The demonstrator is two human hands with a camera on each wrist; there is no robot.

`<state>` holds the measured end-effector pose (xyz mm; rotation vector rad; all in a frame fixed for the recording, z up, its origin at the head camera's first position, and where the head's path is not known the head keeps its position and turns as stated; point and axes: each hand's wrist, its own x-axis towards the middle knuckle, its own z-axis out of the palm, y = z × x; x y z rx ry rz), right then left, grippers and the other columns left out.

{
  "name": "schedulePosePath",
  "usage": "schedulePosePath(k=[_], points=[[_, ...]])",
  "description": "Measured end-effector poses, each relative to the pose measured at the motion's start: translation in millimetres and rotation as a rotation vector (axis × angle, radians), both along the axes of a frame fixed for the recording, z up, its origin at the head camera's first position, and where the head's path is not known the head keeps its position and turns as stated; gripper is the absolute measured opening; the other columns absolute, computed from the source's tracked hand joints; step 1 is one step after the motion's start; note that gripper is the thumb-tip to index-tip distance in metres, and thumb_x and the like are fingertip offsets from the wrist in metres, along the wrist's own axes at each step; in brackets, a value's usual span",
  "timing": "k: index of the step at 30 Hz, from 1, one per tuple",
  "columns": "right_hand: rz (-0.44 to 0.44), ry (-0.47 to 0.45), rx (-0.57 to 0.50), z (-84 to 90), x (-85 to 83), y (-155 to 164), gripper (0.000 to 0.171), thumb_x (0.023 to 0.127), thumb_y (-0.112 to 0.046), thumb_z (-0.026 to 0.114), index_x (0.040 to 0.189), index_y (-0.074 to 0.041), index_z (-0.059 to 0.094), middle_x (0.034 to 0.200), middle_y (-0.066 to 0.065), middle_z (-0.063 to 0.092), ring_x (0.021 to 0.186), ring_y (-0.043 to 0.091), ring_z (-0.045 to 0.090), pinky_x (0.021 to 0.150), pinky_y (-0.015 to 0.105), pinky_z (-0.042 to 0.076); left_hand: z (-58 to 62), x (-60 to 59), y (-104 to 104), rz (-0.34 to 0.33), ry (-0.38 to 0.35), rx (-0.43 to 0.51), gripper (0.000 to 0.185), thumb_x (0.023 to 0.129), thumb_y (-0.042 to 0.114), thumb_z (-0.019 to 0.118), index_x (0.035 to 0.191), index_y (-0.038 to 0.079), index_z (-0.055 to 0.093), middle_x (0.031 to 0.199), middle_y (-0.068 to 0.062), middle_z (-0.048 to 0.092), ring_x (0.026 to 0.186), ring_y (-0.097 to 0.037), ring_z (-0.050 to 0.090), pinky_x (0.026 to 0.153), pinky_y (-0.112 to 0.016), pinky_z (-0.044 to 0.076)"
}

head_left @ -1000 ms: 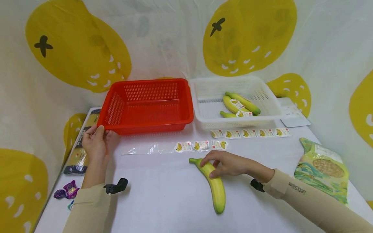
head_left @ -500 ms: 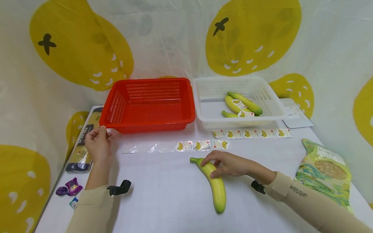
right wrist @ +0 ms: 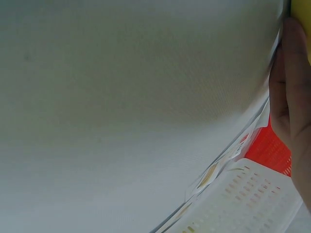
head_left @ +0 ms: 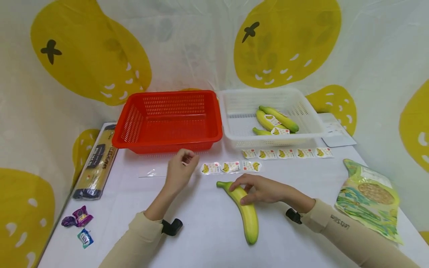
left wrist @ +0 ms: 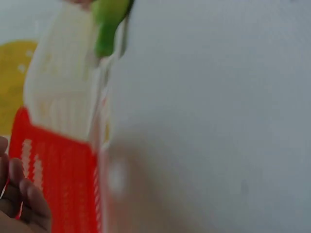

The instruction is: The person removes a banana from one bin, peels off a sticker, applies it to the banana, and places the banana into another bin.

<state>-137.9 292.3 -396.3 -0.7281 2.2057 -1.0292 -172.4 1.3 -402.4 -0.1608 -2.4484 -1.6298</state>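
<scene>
A yellow banana [head_left: 247, 216] with a green stem lies on the white table, its stem toward the back left. My right hand [head_left: 258, 188] grips it near its upper half, thumb on one side and fingers on the other. In the right wrist view, the fingers [right wrist: 296, 82] lie along its yellow side. My left hand [head_left: 181, 169] hovers over the clear strip, just left of its banana stickers [head_left: 230, 167], with fingers loosely bent and nothing seen in them. The left wrist view catches its fingers [left wrist: 31, 199] in front of the red basket [head_left: 167, 145].
Beside the red basket, a white basket [head_left: 275, 141] holds several bananas [head_left: 279, 118] bearing stickers. A second sticker row [head_left: 286, 153] lies before it. On the left are a spaghetti pack [head_left: 97, 163] and small wrapped candies [head_left: 80, 217]; on the right, a green-yellow bag [head_left: 368, 201].
My left hand has let go of the red basket's front left corner and moved right, over the clear strip by the stickers. My right hand and the banana have stayed in place.
</scene>
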Motion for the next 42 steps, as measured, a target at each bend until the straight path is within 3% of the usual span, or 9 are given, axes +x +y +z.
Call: schedulePosePath(k=[3,9,19,32,42], points=[[0.002,-0.004,-0.003,-2.7,0.2,0,0.04,0.09,-0.022,0.077,0.129,-0.022,0.067,0.133,0.004,0.062,0.109,0.022,0.058,0.098,0.043,0.049,-15.0,-5.0,23,-0.054,-0.043,-0.152,0.011,0.092,0.013,0.07,0.097,0.004,0.073,0.095,-0.012,0.074,0.092,-0.028,0.062,0.086,-0.035,0.048],[0.019,0.01,-0.015,-5.8,0.7,0,0.04,0.091,-0.022,0.076,0.13,-0.021,0.066,0.133,0.003,0.063,0.109,0.022,0.06,0.099,0.044,0.05,-34.3,-11.2,44,-0.11,-0.082,-0.312,0.018,0.089,0.014,0.07,0.102,0.004,0.075,0.106,-0.014,0.071,0.109,-0.035,0.056,0.096,-0.051,0.043],[0.029,0.024,-0.018,-4.3,-0.6,0,0.039,0.092,-0.022,0.075,0.131,-0.021,0.066,0.133,0.002,0.063,0.11,0.019,0.059,0.099,0.042,0.051,-43.2,-12.6,47,-0.131,-0.076,-0.451,0.023,0.086,0.018,0.077,0.104,0.005,0.074,0.101,-0.012,0.064,0.1,-0.031,0.054,0.09,-0.045,0.044],[0.011,0.012,-0.023,-3.1,-2.5,2,0.04,0.092,-0.022,0.075,0.131,-0.022,0.066,0.131,0.001,0.064,0.108,0.02,0.057,0.098,0.044,0.051,-39.2,-15.9,47,-0.149,-0.068,-0.459,0.023,0.089,0.017,0.078,0.107,0.003,0.075,0.101,-0.011,0.066,0.1,-0.03,0.058,0.095,-0.043,0.048],[0.007,0.011,-0.033,-4.4,-1.2,3,0.039,0.093,-0.022,0.074,0.131,-0.021,0.066,0.134,0.003,0.062,0.11,0.022,0.057,0.1,0.047,0.05,-39.3,-14.1,47,-0.126,-0.083,-0.405,0.018,0.092,0.014,0.075,0.106,0.003,0.074,0.094,-0.009,0.066,0.089,-0.023,0.058,0.085,-0.039,0.052]])
